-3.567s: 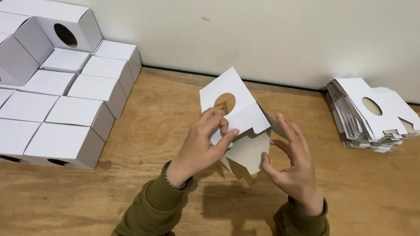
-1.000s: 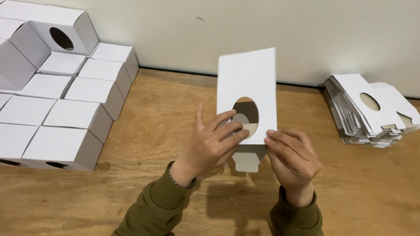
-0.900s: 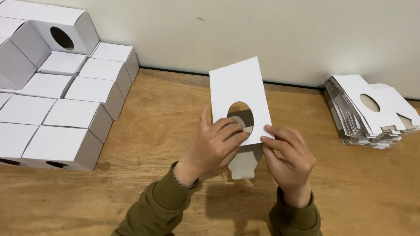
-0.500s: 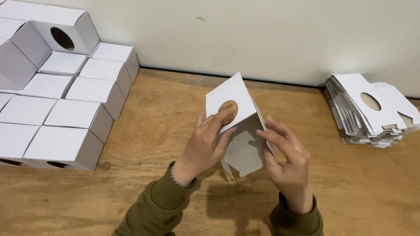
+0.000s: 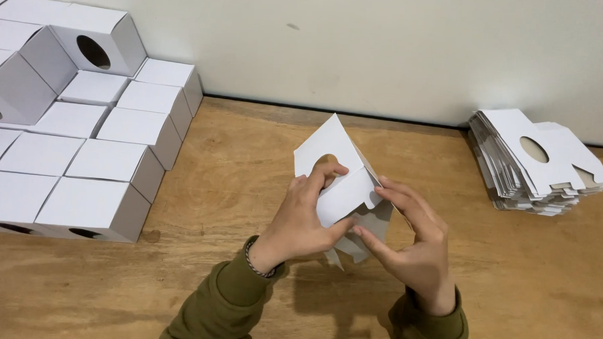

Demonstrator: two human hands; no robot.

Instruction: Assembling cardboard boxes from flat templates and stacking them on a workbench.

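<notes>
and there it was, centre of the frame: a white cardboard box blank [image 5: 338,181] held up off the wooden table [image 5: 234,180], half-formed, its round cut-out showing just above the left hand's fingers. the left hand [image 5: 304,220] gripped it from the left side, fingers curled over the panel by the hole, thumb pressed underneath. the right hand [image 5: 412,243] was spread rather than pinching, fingertips laid against a side flap, thumb pushing on the lower edge. olive sleeves [image 5: 233,301] came up from the bottom of the frame, with a bead bracelet at the left wrist.

by the look of it, this was the folding stage: panels squared up, end flaps not yet tucked, loose tabs hanging below. the next move would call for a steady hold with the left while the right pressed that flap inward along its crease, without buckling the thin card.

over at the left edge, a stack of finished white boxes [image 5: 81,155] sat in rows, some showing round holes. upper right, a pile of flat blanks [image 5: 532,164] lay near the wall [image 5: 386,45].
</notes>
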